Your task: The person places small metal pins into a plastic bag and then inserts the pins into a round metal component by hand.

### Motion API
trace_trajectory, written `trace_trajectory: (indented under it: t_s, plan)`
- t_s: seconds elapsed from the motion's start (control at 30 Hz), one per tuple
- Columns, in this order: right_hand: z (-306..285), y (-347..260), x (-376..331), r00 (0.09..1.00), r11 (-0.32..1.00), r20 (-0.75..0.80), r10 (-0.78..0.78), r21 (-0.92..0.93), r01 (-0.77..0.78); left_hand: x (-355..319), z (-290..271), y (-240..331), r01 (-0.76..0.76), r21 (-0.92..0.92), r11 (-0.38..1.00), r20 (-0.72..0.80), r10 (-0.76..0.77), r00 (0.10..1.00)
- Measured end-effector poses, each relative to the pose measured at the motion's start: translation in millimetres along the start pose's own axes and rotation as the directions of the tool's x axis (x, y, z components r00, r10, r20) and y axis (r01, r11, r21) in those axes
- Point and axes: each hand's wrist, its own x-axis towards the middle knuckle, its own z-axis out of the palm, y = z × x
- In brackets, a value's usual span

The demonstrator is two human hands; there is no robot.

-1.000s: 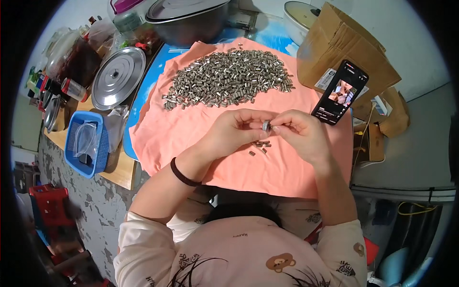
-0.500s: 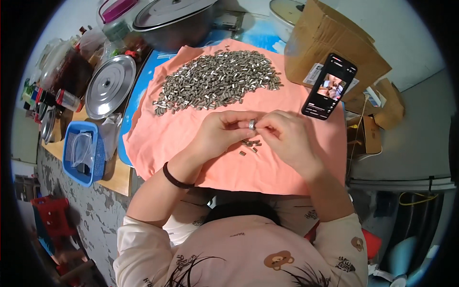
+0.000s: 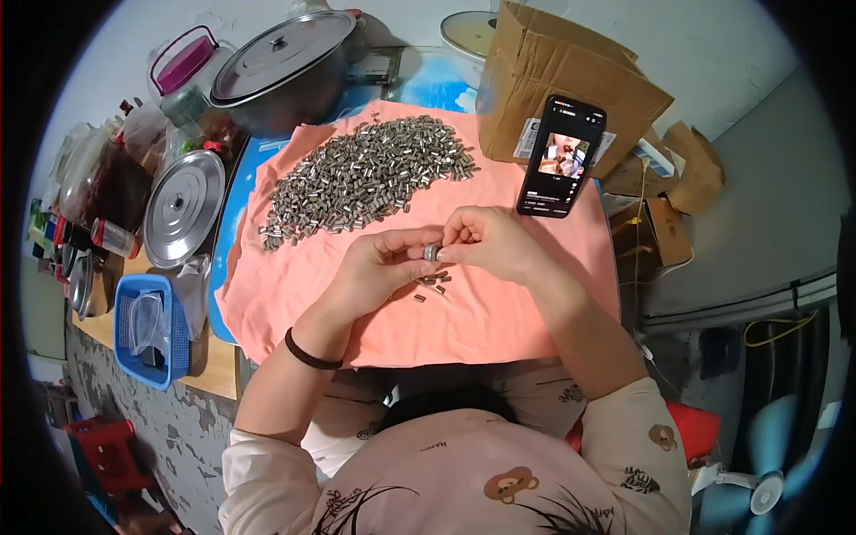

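One metal ring (image 3: 432, 253) is pinched in left hand (image 3: 373, 267); right hand (image 3: 490, 244), fingers closed, meets it at three o'clock, small pieces (image 3: 434, 279) at six.

Wears a loose top (image 3: 419, 486), pale pink across the front, with creamy sleeves (image 3: 272, 473) ending around the elbows. Bears a brown cartoon bear print (image 3: 511, 484) right of centre, a second, smaller bear (image 3: 662, 437) on the right sleeve, plus scattered dark lettering. Has a dark, cord-like band (image 3: 309, 356) above the left wrist, with bare forearms and hands (image 3: 361, 276). Shows pale trousers (image 3: 343, 415) below, marked with similar dark print.
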Motion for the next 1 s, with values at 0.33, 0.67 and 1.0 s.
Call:
trace_trajectory:
  t_s: [0.33, 0.67, 1.0]
  plan:
    - [1, -18, 22, 0.974, 0.943, -0.212, -0.073, -0.333, -0.002, -3, -9, -4, 0.009, 0.03, 1.0, -0.035, -0.008, 0.999]
    - [15, 10, 65, 0.838, 0.401, -0.006, -0.545, -0.88, 0.255, -3, -2, 4, 0.02, 0.044, 0.999, -0.004, -0.02, 1.0]
    - [9, 0, 62, 0.883, 0.34, 0.139, -0.448, -0.887, 0.312, -2, -1, 3, 0.018, 0.059, 0.998, 0.022, -0.019, 1.0]
